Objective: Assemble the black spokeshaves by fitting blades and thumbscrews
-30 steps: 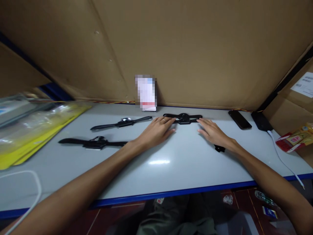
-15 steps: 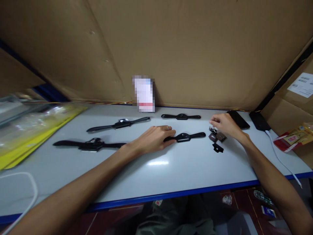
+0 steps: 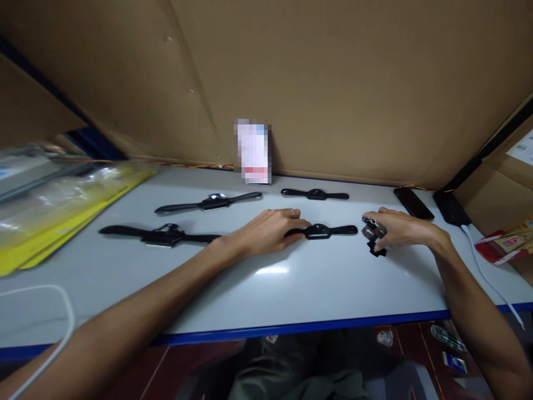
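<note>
A black tool (image 3: pixel 320 230) with two thin handles lies flat on the gray surface (image 3: pixel 270 294), a bit right of the middle of the frame. Its long side runs left to right. One handle tip points at the right edge of the frame, and the other tip is under the person's fingers.

The left hand (image 3: pixel 266 230) comes in from the lower left, with the long arm stretched across the surface. The palm faces down and the fingers are a little curled. Its grip is loose: the fingertips rest on the left handle of the black tool, pressing on it and not wrapped around it.

The right hand (image 3: pixel 397 228) comes in from the lower right, with the wrist bent and the palm down. Its fingers are curled and pinch some small metal parts (image 3: pixel 372 226), just right of the tool's right tip. A small black piece (image 3: pixel 376 250) lies on the surface right under these fingers.

Three more black tools lie on the surface, all long side left to right. One (image 3: pixel 315 194) is at the back, above the held tool. One (image 3: pixel 208 202) is left of the middle. One (image 3: pixel 160 235) is farther left and nearer. A dark phone (image 3: pixel 413 203) lies at the back right.
</note>
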Demonstrator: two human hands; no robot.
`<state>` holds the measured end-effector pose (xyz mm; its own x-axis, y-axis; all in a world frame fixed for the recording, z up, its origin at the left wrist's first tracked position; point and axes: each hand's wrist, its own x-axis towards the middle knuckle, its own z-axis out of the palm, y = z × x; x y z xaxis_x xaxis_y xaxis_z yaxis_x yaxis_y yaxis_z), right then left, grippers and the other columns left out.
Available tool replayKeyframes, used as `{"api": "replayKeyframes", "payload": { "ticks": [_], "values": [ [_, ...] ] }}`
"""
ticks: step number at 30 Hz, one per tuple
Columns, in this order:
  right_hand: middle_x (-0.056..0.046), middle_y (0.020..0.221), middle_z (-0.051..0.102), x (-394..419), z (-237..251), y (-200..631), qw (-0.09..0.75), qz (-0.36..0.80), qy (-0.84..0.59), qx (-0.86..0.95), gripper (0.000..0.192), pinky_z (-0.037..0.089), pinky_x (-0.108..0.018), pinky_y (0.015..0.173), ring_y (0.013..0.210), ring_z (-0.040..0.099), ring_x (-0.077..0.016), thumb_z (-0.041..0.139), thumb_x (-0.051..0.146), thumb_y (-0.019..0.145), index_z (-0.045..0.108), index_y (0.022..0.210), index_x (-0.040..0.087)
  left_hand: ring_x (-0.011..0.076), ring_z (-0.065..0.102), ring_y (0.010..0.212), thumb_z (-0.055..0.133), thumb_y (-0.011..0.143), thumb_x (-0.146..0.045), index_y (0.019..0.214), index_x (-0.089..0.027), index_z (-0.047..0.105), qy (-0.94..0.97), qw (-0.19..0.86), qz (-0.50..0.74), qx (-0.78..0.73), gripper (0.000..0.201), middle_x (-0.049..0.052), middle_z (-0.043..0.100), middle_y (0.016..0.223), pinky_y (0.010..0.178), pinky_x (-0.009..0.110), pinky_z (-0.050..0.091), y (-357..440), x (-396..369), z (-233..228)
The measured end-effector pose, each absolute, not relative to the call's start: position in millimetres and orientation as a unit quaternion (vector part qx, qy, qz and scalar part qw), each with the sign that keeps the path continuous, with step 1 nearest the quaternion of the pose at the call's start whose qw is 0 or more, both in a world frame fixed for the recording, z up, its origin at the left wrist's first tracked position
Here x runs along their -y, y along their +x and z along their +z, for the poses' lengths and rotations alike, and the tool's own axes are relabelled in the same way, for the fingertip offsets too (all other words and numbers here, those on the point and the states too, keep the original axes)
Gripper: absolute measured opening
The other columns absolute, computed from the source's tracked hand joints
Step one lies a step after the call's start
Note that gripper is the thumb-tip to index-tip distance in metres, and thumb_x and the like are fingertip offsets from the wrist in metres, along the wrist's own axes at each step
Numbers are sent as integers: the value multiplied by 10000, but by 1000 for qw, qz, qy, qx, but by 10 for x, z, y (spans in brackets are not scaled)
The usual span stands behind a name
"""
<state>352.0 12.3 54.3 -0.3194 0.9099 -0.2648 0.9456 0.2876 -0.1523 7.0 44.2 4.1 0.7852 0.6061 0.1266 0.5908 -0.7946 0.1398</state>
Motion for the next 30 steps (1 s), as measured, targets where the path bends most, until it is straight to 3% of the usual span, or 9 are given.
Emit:
{"api": "replayKeyframes", "payload": {
  "ticks": [3,6,10,12,14,19,23,26,30],
  "values": [
    [-57,983,632,-179,498,3526,26,-173,576,-799,411,462,-275,513,684,606,-173,806,304,708,673,1096,265,202,646,842,465,991,-327,1265,-272,704,948,70,88,-299,368,75,679,1021,696,322,458,74,-419,58],
    [-82,1058,638,-240,448,3554,-19,-204,578,-790,385,471,-243,493,818,633,-203,768,262,750,678,1125,253,198,645,833,478,993,-320,1279,-275,700,952,83,80,-283,365,74,679,1028,693,321,459,113,-356,86],
    [-84,1066,657,-309,350,3501,-60,-164,554,-814,398,538,-301,682,930,644,-232,739,247,816,683,1210,238,202,654,863,475,1006,-307,1251,-254,703,960,84,81,-255,339,74,683,1016,709,318,480,190,-253,94],
    [-84,1036,672,-316,293,3411,-82,-122,535,-832,347,529,-364,823,950,647,-241,724,237,854,695,1200,220,200,657,851,468,1015,-302,1241,-247,701,962,78,82,-248,329,70,680,996,701,318,486,223,-213,81],
    [-91,1042,675,-296,241,3297,-112,-108,519,-840,310,519,-390,863,928,648,-238,698,217,887,700,1196,213,201,658,838,463,1021,-301,1235,-242,698,963,70,81,-247,324,69,675,988,693,326,492,245,-189,63],
    [-86,1030,683,-217,201,3095,-161,-131,494,-844,206,537,-389,838,840,640,-212,661,141,879,750,1053,208,202,653,801,454,1021,-294,1217,-237,703,964,61,90,-244,322,71,669,971,665,340,499,257,-178,49],
    [-83,1112,699,-262,300,3163,-242,-151,515,-808,291,557,-377,793,800,654,-193,659,174,868,736,1143,228,208,657,811,449,1021,-291,1207,-231,706,963,61,95,-244,322,80,670,976,664,348,503,248,-181,59],
    [-77,1067,728,-342,377,3310,-304,-79,552,-772,216,543,-360,760,827,666,-207,613,205,890,754,1053,219,211,661,820,454,1023,-300,1203,-241,703,963,68,95,-243,313,78,669,981,670,352,503,241,-184,53],
    [-76,951,747,-398,381,3431,-277,0,581,-765,191,507,-361,757,804,662,-218,579,212,904,767,941,204,206,657,806,454,1023,-303,1188,-251,704,963,70,103,-240,303,75,665,972,658,345,492,240,-188,40]
  ]
}}
